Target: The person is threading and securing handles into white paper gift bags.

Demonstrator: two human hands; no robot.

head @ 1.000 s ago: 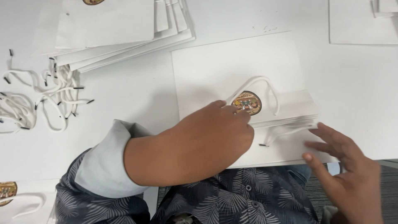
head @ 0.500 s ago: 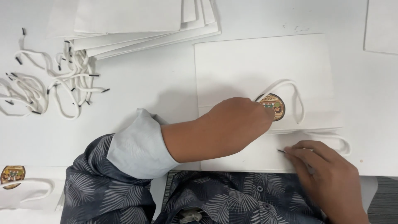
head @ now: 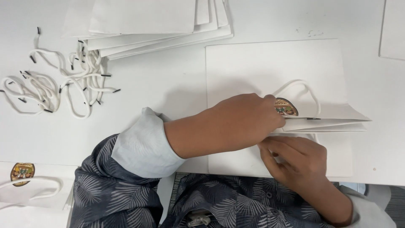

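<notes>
The left hand (head: 240,120) pinched the paper bag (head: 270,67) beside its round sticker (head: 287,107), while the right hand (head: 297,162) gripped the bag's edge just below.

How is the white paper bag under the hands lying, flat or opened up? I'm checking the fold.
Flat. The white paper bag lies folded on the table, its top edge slightly lifted at the left hand.

Dark leaf-patterned shirt (head: 114,194) with pale grey turned-back cuffs (head: 143,145).
</notes>
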